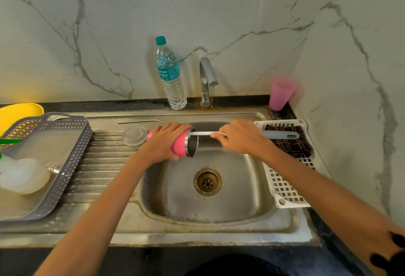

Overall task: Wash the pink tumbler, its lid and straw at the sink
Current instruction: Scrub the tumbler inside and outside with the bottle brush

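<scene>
Pink tumbler (179,146) is held on its side over the sink basin (241,188), just past the drain (207,181), with its open mouth facing the person's right. The left hand (166,140) wraps the pink wall from above, fingers curled round it. The right hand (238,136) closes round the thin shaft of a bottle brush (203,133), whose grey handle sticks out over the white rack (285,188). The working end goes into the mouth and is hidden, so I cannot tell how deep it sits.

Further back, 1 clear lid (134,135) lies flat on the ribbed drainboard, just beside the tumbler's base. Behind it, 1 metal straw (140,121) lies on the sink ledge. The tap (207,78) stands at the back, and no stream shows.

As I judge the risks, a hard push of the brush could drive the slick tumbler out of the 1-handed hold and into the basin. Its base could also knock the lid.
</scene>
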A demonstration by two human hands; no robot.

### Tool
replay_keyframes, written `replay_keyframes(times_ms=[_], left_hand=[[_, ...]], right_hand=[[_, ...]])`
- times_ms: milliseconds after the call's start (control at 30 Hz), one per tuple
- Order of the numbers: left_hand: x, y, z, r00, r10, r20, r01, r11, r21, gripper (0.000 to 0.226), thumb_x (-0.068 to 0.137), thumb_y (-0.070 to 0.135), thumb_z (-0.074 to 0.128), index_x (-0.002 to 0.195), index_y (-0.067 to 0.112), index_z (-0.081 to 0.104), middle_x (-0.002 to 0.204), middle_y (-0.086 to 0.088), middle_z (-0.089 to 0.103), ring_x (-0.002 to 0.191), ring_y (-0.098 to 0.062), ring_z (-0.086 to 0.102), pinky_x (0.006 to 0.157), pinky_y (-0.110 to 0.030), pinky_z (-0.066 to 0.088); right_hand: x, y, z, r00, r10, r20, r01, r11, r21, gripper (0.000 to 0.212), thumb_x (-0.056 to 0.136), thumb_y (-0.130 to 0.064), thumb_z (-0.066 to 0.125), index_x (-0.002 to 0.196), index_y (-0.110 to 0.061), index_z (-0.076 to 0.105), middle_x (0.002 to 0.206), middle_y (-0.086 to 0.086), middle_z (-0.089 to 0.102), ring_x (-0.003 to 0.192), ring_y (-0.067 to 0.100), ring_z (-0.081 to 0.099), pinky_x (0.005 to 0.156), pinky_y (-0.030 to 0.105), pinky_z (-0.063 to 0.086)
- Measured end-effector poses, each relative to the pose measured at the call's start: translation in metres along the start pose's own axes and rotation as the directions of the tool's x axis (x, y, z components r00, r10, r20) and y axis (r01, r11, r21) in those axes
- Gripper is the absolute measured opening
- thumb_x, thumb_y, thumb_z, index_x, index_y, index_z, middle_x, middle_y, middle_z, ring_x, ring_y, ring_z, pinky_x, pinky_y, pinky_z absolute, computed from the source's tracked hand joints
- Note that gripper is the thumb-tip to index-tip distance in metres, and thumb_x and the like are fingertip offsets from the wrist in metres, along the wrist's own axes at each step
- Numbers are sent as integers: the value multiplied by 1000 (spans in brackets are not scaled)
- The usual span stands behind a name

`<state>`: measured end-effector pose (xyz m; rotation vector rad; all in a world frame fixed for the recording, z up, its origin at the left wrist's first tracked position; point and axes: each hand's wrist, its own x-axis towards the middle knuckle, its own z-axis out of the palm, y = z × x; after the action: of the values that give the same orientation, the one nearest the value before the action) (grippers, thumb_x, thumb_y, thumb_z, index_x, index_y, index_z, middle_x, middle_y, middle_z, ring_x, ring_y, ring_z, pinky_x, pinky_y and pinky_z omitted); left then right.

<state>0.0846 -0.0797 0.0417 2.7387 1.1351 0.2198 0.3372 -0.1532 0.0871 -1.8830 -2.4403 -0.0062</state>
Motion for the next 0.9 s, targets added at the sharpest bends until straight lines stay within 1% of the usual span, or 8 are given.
replay_keyframes(times_ms=[133, 267, 433, 533, 633, 700, 833, 900], left_hand=[[0, -3, -4, 999, -28, -31, 28, 999, -16, 100, 58, 33, 85, 145, 29, 35, 139, 2, 47, 126, -23, 45, 106, -48, 36], [1, 5, -1, 998, -44, -38, 42, 997, -69, 98, 61, 30, 85, 145, 26, 35, 138, 1, 47, 126, -23, 44, 106, -47, 35], [5, 6, -3, 996, -7, -86, 3, 999, -47, 98, 61, 32, 85, 145, 25, 36, 138, 0, 48, 125, -23, 46, 105, -48, 37], [7, 10, -4, 990, -15, -142, 0, 994, -110, 97, 62, 34, 86, 144, 24, 36, 138, -1, 47, 127, -24, 45, 106, -47, 36], [9, 18, 4, 995, -16, -101, 5, 995, -101, 96, 62, 32, 85, 145, 23, 36, 139, -2, 47, 129, -25, 43, 108, -49, 34], [8, 20, 12, 997, -10, -72, 6, 999, -50, 95, 61, 32, 83, 144, 25, 38, 140, -1, 48, 129, -25, 44, 108, -51, 34], [3, 17, 18, 999, 2, -48, -5, 999, -49, 95, 63, 34, 82, 146, 27, 37, 142, 1, 47, 132, -23, 41, 110, -46, 29], [3, 21, 17, 998, -6, -61, 1, 997, -79, 96, 63, 33, 83, 146, 27, 36, 143, 1, 45, 134, -22, 39, 111, -43, 27]], right_hand=[[-5, -4, 19, 998, 8, 60, -11, 999, 43, 49, 101, -50, 33, 70, -19, 56, 58, -3, 47, 52, 12, 47, 54, 27, 37], [-4, -16, 14, 996, -75, 55, 71, 995, 68, 44, 101, -48, 34, 71, -21, 51, 58, -3, 46, 49, 9, 43, 51, 24, 34], [2, 7, 5, 995, 76, 61, -84, 985, 151, 47, 101, -50, 36, 64, -23, 49, 58, -4, 47, 52, 11, 45, 51, 24, 30], [-8, -7, 21, 996, 72, 58, -77, 992, 96, 49, 101, -50, 32, 74, -18, 57, 60, -1, 48, 58, 19, 52, 55, 28, 36], [-12, -21, 18, 1000, -23, -6, 23, 1000, 18, 46, 101, -48, 32, 76, -19, 57, 63, 0, 49, 60, 20, 50, 59, 30, 38], [-8, -17, 7, 999, -40, -29, 39, 999, -28, 47, 100, -50, 32, 75, -18, 56, 62, -2, 49, 59, 18, 50, 59, 30, 37], [-5, -2, 12, 997, 63, 51, -65, 998, 21, 48, 101, -50, 33, 75, -18, 59, 64, -1, 52, 62, 19, 53, 59, 30, 37], [-10, -10, 27, 993, 81, 84, -86, 995, 54, 49, 101, -48, 32, 75, -16, 57, 64, 0, 51, 63, 21, 54, 60, 31, 41]])
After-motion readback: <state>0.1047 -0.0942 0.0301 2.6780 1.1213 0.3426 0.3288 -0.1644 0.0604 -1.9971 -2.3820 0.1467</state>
